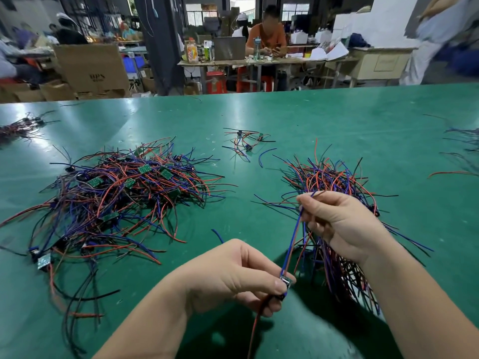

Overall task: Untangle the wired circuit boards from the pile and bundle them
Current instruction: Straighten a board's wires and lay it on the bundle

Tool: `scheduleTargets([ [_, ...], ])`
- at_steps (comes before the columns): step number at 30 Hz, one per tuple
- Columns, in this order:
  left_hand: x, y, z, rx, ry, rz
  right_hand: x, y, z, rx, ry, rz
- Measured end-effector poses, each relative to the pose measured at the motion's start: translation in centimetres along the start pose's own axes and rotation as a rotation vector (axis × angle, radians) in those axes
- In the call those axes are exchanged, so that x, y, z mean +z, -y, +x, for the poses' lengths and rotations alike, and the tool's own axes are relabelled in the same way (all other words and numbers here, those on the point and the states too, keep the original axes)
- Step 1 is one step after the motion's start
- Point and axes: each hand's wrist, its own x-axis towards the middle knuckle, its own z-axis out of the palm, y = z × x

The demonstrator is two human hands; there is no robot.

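- Green workbench [337, 120]: the tangled pile [116, 193] lies to the left, well apart from our hands. The bundle [334, 177] lies to the right, partly under our right hand [342, 224].
- Our left hand [233, 275] pinches one circuit board [285, 279]. Our right fingertips pinch its blue wire [293, 239], stretched between the two hands.
- We can't tell whether the right hand also grips the bundle.
- Risk: if we tug too hard, the wire joint at the board likely tears.
- Risk: the dangling red wire [255, 330] snags loose bundle ends and re-tangles.
- Risk: the bundle splays while our right hand is busy.

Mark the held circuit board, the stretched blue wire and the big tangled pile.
circuit board [285, 279]: head view, exposed top corner.
blue wire [292, 242]: head view, mid-length.
tangled pile [124, 193]: head view, its centre.
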Motion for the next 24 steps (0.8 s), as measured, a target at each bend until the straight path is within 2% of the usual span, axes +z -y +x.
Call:
scheduleTargets([
  [7,-0.1,0.0,0.1,0.0,0.0,-0.008,0.0,-0.4,0.3,-0.133,-0.105,0.137],
  [12,-0.6,-0.1,-0.2,-0.008,0.033,0.057,0.9,-0.5,-0.2,-0.015,-0.067,0.105],
  [15,-0.7,0.0,0.5,0.037,-0.111,-0.086,1.2,-0.4,0.0,0.012,-0.136,0.149],
  [17,-1.1,0.3,1.2,0.072,-0.301,-0.164,1.3,-0.7,-0.1,-0.029,-0.147,0.018],
  [19,-1.4,0.6,1.7,0.114,-0.431,-0.231,1.3,-1.4,-0.5,-0.114,-0.035,-0.251],
  [22,-1.8,0.9,2.1,0.166,-0.44,-0.194,2.0,-2.3,-1.5,-0.286,0.276,-0.665],
  [24,-1.7,1.0,1.9,0.197,-0.361,-0.128,2.7,-2.8,-1.9,-0.43,0.3,-0.79],
])
